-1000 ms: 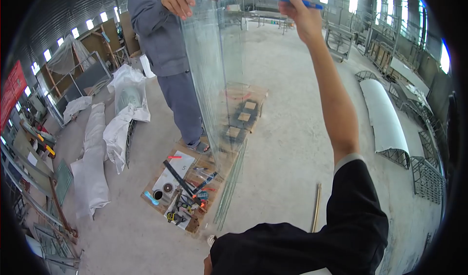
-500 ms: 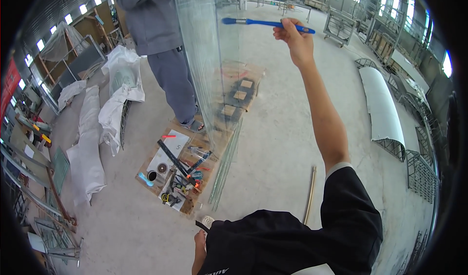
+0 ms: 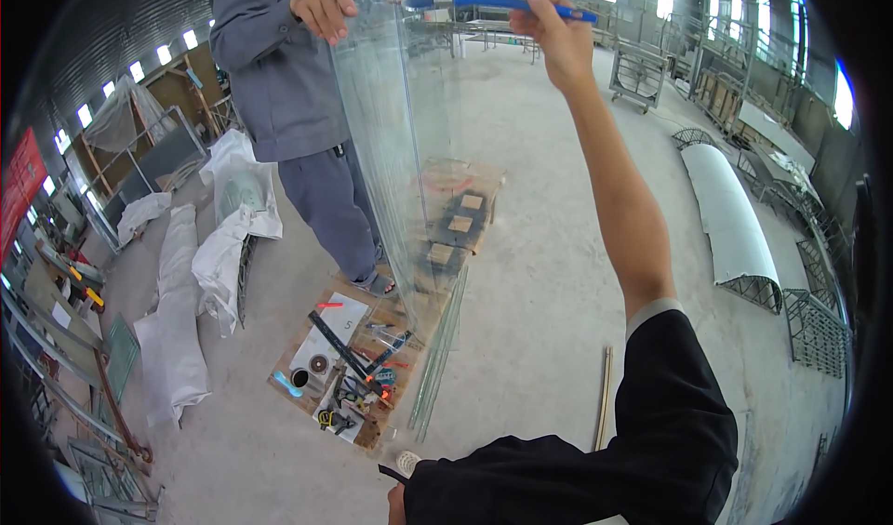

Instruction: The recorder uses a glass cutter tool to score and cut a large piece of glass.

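Note:
My right hand point(image 3: 561, 41), raised at arm's length, is closed around the handle of a blue paintbrush point(image 3: 493, 2). The brush lies nearly level, its bristles pointing left at the upper edge of a tall clear glass panel point(image 3: 367, 97); whether they touch it I cannot tell. Several glass sheets seem to stand upright together there. A co-worker in grey clothes point(image 3: 279, 88) stands left of the glass, one hand point(image 3: 324, 12) at its top. Only a sliver of my left hand point(image 3: 397, 506) shows at the lower edge, its fingers hidden.
A low wooden board point(image 3: 372, 432) holds a tape measure point(image 3: 326, 419), a dark cup point(image 3: 299, 377) and assorted tools. Long glass strips point(image 3: 437, 367) lie beside it. White-wrapped bundles point(image 3: 177, 320) lie left; a curved white panel point(image 3: 730, 213) and metal frames point(image 3: 642, 74) stand right.
The view has tilted upward, showing more of the co-worker's hand and the glass top. My right hand has carried the brush slightly left, its bristles now at the glass's upper edge.

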`<action>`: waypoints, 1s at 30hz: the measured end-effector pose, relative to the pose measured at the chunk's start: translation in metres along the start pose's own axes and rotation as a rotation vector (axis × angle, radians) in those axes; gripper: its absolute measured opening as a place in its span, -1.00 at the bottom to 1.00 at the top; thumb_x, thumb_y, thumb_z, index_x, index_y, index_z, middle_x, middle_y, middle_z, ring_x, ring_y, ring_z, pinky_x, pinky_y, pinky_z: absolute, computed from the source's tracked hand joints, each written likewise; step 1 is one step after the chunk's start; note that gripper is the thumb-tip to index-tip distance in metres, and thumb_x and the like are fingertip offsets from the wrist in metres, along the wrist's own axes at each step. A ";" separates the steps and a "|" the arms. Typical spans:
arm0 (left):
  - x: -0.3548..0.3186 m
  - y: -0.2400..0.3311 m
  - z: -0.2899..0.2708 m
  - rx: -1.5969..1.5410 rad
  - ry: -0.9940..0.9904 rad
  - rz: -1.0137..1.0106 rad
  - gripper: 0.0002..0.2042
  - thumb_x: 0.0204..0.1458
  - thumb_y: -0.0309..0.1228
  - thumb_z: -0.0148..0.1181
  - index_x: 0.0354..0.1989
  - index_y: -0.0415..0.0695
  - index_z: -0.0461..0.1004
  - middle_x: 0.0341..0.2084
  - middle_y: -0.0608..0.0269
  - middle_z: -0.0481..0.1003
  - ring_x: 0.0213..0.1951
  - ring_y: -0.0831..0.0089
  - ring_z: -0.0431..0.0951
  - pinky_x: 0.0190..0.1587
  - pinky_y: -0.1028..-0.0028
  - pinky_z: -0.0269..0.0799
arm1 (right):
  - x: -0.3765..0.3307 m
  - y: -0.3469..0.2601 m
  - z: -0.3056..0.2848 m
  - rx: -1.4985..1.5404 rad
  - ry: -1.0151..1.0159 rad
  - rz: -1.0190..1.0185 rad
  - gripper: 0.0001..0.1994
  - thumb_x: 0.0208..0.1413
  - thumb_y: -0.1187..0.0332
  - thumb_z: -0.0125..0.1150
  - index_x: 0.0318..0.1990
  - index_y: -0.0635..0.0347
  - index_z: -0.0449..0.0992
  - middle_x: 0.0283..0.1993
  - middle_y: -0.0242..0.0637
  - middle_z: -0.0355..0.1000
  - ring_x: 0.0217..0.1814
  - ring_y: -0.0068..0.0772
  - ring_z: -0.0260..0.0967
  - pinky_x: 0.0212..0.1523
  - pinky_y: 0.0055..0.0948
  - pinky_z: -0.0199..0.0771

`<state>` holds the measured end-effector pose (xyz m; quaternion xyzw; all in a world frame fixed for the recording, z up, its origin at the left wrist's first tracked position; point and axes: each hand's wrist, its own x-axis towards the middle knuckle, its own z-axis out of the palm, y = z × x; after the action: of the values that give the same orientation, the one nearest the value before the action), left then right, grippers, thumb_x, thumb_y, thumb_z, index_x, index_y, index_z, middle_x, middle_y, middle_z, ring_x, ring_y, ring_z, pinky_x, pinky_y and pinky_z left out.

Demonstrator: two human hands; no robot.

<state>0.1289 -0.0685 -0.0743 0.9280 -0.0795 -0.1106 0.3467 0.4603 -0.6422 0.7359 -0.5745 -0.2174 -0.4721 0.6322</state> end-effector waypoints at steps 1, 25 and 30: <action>0.002 0.002 -0.002 -0.043 0.003 -0.045 -0.25 0.07 0.27 0.00 -0.29 -0.39 0.55 -0.55 -0.01 0.55 -0.38 0.21 0.59 -0.27 0.27 0.52 | 0.005 -0.006 0.004 -0.020 0.033 -0.021 -0.77 0.25 0.29 0.23 -0.15 0.32 0.49 -0.34 -0.14 0.56 -0.36 -0.37 0.54 -0.29 -0.41 0.56; -0.005 0.036 -0.020 -0.545 -0.149 -0.635 -0.66 0.07 -0.08 0.11 -0.51 -0.13 0.44 -0.69 0.36 0.25 -0.61 0.49 0.29 -0.54 0.42 0.17 | -0.246 0.123 -0.076 -0.023 0.087 0.470 -0.73 0.27 0.32 0.21 -0.06 0.37 0.45 -0.25 -0.05 0.57 -0.29 -0.26 0.57 -0.21 -0.34 0.61; -0.001 0.005 0.004 -0.633 -0.056 -0.923 -0.63 0.09 -0.08 0.14 -0.49 -0.18 0.47 -0.66 0.34 0.32 -0.56 0.47 0.34 -0.51 0.39 0.22 | -0.262 0.133 -0.075 -0.024 0.070 0.509 -0.72 0.27 0.32 0.20 -0.03 0.39 0.45 -0.23 -0.03 0.57 -0.23 -0.22 0.58 -0.16 -0.30 0.62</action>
<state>0.1262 -0.0743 -0.0733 0.7138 0.3629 -0.2942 0.5218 0.4327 -0.6358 0.4341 -0.6017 -0.0382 -0.3201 0.7308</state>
